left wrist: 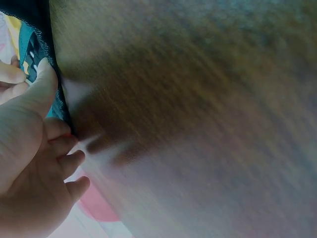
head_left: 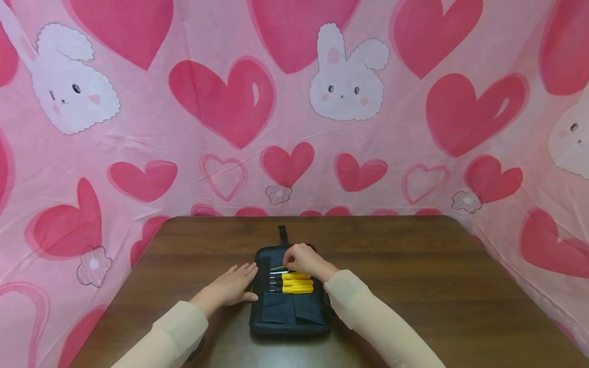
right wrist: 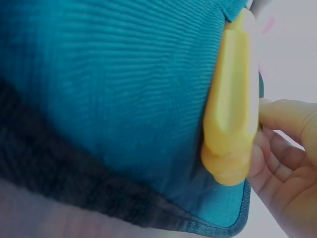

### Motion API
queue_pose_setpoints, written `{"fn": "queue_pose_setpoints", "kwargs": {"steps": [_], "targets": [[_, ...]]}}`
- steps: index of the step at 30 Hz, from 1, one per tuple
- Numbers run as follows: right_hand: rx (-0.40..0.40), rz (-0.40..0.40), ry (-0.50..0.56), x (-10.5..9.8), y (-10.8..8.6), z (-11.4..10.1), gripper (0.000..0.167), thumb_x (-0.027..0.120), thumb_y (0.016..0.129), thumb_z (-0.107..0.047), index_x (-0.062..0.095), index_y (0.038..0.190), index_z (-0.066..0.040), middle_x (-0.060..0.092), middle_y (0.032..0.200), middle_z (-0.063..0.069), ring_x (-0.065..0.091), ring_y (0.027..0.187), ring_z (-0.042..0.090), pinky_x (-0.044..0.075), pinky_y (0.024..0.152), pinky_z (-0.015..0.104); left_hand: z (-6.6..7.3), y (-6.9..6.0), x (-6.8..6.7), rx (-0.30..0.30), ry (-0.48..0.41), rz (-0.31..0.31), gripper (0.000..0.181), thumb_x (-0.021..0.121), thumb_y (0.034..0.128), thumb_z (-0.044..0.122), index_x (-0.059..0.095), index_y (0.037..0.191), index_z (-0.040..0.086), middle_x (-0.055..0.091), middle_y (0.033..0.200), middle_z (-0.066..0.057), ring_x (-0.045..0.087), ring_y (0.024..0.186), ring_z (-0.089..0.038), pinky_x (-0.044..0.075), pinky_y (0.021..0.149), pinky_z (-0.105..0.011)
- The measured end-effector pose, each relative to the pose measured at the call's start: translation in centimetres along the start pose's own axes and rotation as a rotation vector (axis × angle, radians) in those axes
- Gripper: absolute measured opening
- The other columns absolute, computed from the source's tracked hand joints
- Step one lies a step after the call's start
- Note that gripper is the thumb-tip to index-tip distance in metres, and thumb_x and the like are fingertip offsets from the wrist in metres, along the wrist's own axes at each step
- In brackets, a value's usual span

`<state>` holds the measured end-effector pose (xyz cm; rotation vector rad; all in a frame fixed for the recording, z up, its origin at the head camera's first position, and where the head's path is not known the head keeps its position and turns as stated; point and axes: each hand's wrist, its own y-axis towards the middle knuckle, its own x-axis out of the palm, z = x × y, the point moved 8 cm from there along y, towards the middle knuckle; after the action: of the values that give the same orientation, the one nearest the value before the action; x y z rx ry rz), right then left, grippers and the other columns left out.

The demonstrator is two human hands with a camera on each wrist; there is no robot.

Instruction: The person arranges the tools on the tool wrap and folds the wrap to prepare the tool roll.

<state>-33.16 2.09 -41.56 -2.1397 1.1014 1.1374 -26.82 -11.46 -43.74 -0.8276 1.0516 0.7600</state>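
Note:
A black fabric tool case (head_left: 279, 312) lies unfolded on the table. Several yellow-handled screwdrivers (head_left: 297, 282) sit side by side in its loops, shafts toward the left. My left hand (head_left: 232, 284) rests with spread, fairly straight fingers against the case's left edge; in the left wrist view the left hand (left wrist: 34, 144) touches the dark edging. Above the screwdrivers, my right hand (head_left: 305, 259) pinches the right end of a slim metal tool (head_left: 278, 268), its exact kind unclear. In the right wrist view, a yellow handle (right wrist: 230, 109) partly hides the right hand's (right wrist: 290, 153) fingertips.
The brown wooden table (head_left: 414, 286) extends around the case on both sides. A closing strap (head_left: 282, 235) sticks out from the case's far edge. Two flat pockets (head_left: 309, 309) occupy its near part. Behind the table hangs a pink cloth (head_left: 294, 128) with hearts and rabbits.

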Motion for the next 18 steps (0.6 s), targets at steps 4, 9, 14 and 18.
{"fn": "queue_pose_setpoints", "kwargs": {"steps": [4, 9, 14, 18], "targets": [[0.006, -0.008, -0.006, 0.4, 0.2, 0.2, 0.007, 0.068, 0.083, -0.006, 0.073, 0.087, -0.01, 0.064, 0.082, -0.004, 0.053, 0.069, 0.011, 0.048, 0.068, 0.021, 0.0, 0.0, 0.0, 0.001, 0.001, -0.001, 0.073, 0.064, 0.0836, 0.041, 0.04, 0.136, -0.004, 0.034, 0.143, -0.017, 0.028, 0.132, -0.032, 0.02, 0.106, -0.048], [-0.004, -0.017, -0.007, 0.8, 0.5, 0.0, 0.008, 0.067, 0.083, -0.004, 0.073, 0.085, -0.009, 0.064, 0.079, -0.005, 0.053, 0.068, 0.011, 0.049, 0.068, 0.022, -0.1, -0.1, -0.1, -0.002, -0.004, 0.001, 0.073, 0.064, 0.0837, 0.041, 0.04, 0.136, -0.004, 0.035, 0.142, -0.017, 0.028, 0.132, -0.032, 0.02, 0.106, -0.048], [-0.007, -0.031, -0.016, 1.1, 0.9, -0.6, 0.008, 0.067, 0.084, -0.006, 0.073, 0.085, -0.011, 0.064, 0.079, -0.007, 0.054, 0.068, 0.009, 0.049, 0.069, 0.022, -0.1, -0.2, -0.1, 0.002, -0.018, 0.003, 0.073, 0.063, 0.084, 0.041, 0.04, 0.136, -0.004, 0.035, 0.143, -0.017, 0.028, 0.132, -0.032, 0.02, 0.106, -0.049], [-0.001, -0.041, -0.009, 1.3, 1.2, -1.0, 0.009, 0.066, 0.085, -0.006, 0.073, 0.085, -0.011, 0.063, 0.079, -0.007, 0.054, 0.068, 0.009, 0.049, 0.069, 0.022, -0.2, -0.1, -0.1, 0.008, -0.026, 0.004, 0.073, 0.063, 0.0842, 0.042, 0.039, 0.136, -0.004, 0.034, 0.143, -0.017, 0.028, 0.132, -0.032, 0.019, 0.106, -0.049]]}}
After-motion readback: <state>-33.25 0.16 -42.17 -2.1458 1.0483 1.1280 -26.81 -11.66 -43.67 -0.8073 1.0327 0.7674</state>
